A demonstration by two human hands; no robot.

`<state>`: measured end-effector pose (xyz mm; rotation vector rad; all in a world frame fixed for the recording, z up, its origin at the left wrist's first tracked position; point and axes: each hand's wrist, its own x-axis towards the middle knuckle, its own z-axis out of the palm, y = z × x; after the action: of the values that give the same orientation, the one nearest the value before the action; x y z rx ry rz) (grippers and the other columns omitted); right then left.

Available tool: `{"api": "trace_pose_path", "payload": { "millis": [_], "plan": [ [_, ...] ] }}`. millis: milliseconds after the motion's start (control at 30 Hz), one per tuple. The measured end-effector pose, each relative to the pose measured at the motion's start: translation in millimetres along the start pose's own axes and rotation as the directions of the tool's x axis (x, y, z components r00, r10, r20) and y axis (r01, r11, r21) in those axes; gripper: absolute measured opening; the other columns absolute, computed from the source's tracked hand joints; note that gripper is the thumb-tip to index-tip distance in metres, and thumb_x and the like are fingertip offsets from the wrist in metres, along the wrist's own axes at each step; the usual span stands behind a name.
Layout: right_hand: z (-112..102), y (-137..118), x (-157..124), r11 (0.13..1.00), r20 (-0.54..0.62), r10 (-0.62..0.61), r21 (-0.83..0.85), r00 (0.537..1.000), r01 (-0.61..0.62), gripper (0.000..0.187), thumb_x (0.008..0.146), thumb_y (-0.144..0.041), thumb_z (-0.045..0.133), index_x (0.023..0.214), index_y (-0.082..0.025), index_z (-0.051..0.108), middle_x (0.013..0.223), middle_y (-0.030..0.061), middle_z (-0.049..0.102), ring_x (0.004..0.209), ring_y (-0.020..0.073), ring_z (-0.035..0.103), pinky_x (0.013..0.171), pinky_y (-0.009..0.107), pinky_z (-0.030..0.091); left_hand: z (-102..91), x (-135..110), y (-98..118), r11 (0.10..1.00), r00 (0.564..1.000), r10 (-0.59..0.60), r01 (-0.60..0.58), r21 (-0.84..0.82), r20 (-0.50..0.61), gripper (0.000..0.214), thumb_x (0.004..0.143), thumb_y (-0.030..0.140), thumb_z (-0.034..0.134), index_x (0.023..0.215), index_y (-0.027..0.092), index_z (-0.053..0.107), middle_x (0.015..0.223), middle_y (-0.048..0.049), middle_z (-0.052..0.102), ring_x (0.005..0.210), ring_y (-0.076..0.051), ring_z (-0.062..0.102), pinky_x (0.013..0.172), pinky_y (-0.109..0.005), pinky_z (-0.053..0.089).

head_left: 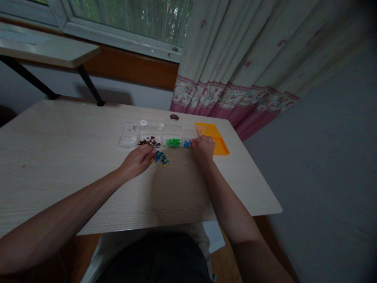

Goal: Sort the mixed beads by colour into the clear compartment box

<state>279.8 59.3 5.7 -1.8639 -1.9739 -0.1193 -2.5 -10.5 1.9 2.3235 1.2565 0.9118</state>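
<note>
My left hand (138, 161) is at the left edge of a loose pile of small blue and yellow pieces (161, 157) on the table. Its fingers are pinched together, and I cannot make out what is between them. A clear compartment tray (150, 127) lies behind the pile. Its front row holds dark brown pieces (151, 140), green pieces (173, 142) and blue pieces (187, 144) in separate compartments. At the blue compartment's right side is my right hand (204, 147), fingers closed and partly hidden, with any small piece in them too hard to see.
A yellow-orange tray or lid (221, 146) lies right of the clear tray, partly behind my right hand. The wooden table (88, 196) has a round cable hole (174, 117) at its back edge. A raised shelf (59, 51) stands at back left; a curtain (224, 70) hangs behind.
</note>
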Motion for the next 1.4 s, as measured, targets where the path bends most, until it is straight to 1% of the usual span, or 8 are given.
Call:
{"api": "trace_pose_path", "payload": {
  "millis": [300, 433, 533, 667, 800, 967, 1133, 1400],
  "plan": [
    [-6.4, -4.9, 0.3, 0.998, 0.013, 0.031, -0.048, 0.999, -0.03, 0.029, 0.094, -0.036, 0.05, 0.094, -0.022, 0.076, 0.105, 0.0103, 0.068, 0.102, 0.0271, 0.049, 0.082, 0.038, 0.033, -0.9, 0.6, 1.4, 1.0, 1.0, 0.008, -0.008, -0.006, -0.007, 0.032, 0.101, 0.032, 0.034, 0.077, 0.018, 0.051, 0.076, -0.0021, 0.049, 0.076, -0.016, 0.051, 0.068, -0.029, 0.04],
    [-6.7, -4.4, 1.9, 0.998, -0.066, 0.049, 0.03, 0.997, -0.047, 0.031, 0.095, -0.037, 0.048, 0.093, -0.022, 0.076, 0.103, 0.0084, 0.07, 0.101, 0.0254, 0.051, 0.083, 0.037, 0.034, -0.8, 0.5, 1.0, 1.0, 1.0, 0.001, 0.0, 0.015, -0.019, 0.032, 0.101, 0.031, 0.035, 0.078, 0.017, 0.053, 0.077, -0.0024, 0.05, 0.075, -0.016, 0.051, 0.068, -0.029, 0.04],
    [-5.1, -4.1, 3.0, 0.991, -0.129, 0.043, 0.128, 0.991, -0.026, 0.031, 0.095, -0.036, 0.047, 0.093, -0.023, 0.076, 0.1, 0.0066, 0.072, 0.098, 0.0235, 0.053, 0.085, 0.035, 0.035, 1.2, 0.1, -2.3, 0.999, 0.999, -0.015, 0.017, 0.047, -0.04, 0.029, 0.1, 0.03, 0.038, 0.082, 0.017, 0.057, 0.078, -0.0027, 0.051, 0.077, -0.016, 0.051, 0.07, -0.029, 0.04],
    [-2.5, -6.7, 2.6, 0.974, -0.148, 0.009, 0.224, 0.989, 0.025, 0.032, 0.094, -0.034, 0.047, 0.089, -0.023, 0.076, 0.095, 0.0055, 0.073, 0.095, 0.0221, 0.056, 0.086, 0.034, 0.036, 2.7, -0.9, -5.5, 0.996, 0.998, -0.015, 0.021, 0.082, -0.063, 0.024, 0.098, 0.031, 0.044, 0.086, 0.018, 0.06, 0.079, -0.0027, 0.051, 0.077, -0.016, 0.051, 0.068, -0.028, 0.04],
    [0.3, -9.4, 0.4, 0.965, -0.149, -0.024, 0.253, 0.989, 0.062, 0.03, 0.093, -0.034, 0.049, 0.087, -0.023, 0.077, 0.093, 0.0042, 0.073, 0.094, 0.0212, 0.057, 0.087, 0.034, 0.036, 0.2, -1.9, -3.4, 0.992, 1.0, 0.007, -0.007, 0.123, -0.002, 0.017, 0.093, 0.034, 0.054, 0.093, 0.018, 0.061, 0.082, -0.003, 0.052, 0.08, -0.018, 0.052, 0.07, -0.029, 0.041],
    [1.8, -10.6, -2.2, 0.959, -0.184, -0.06, 0.263, 0.981, 0.108, 0.03, 0.094, -0.034, 0.049, 0.086, -0.023, 0.076, 0.091, 0.0048, 0.073, 0.092, 0.0206, 0.058, 0.087, 0.034, 0.037, -0.7, -2.8, -1.1, 0.979, 0.997, 0.031, -0.044, 0.198, 0.068, 0.023, 0.089, 0.042, 0.061, 0.092, 0.019, 0.062, 0.09, -0.0049, 0.056, 0.087, -0.021, 0.054, 0.076, -0.032, 0.042],
    [2.7, -10.9, -3.0, 0.957, -0.212, -0.091, 0.252, 0.973, 0.144, 0.031, 0.095, -0.034, 0.049, 0.084, -0.023, 0.076, 0.088, 0.0047, 0.073, 0.089, 0.0202, 0.058, 0.086, 0.033, 0.038, 1.3, -4.0, -1.0, 0.974, 0.995, 0.027, -0.048, 0.223, 0.096, 0.024, 0.089, 0.042, 0.06, 0.091, 0.019, 0.061, 0.088, -0.005, 0.055, 0.086, -0.02, 0.054, 0.076, -0.032, 0.042],
    [4.6, -9.5, -2.3, 0.955, -0.214, -0.104, 0.253, 0.971, 0.158, 0.031, 0.095, -0.036, 0.049, 0.085, -0.023, 0.075, 0.088, 0.0046, 0.073, 0.089, 0.0202, 0.058, 0.085, 0.033, 0.038, 0.2, -4.4, -0.4, 0.972, 0.994, 0.028, -0.051, 0.231, 0.101, 0.016, 0.092, 0.033, 0.056, 0.092, 0.018, 0.061, 0.089, -0.0061, 0.055, 0.087, -0.021, 0.054, 0.078, -0.033, 0.044]
  ]
}}
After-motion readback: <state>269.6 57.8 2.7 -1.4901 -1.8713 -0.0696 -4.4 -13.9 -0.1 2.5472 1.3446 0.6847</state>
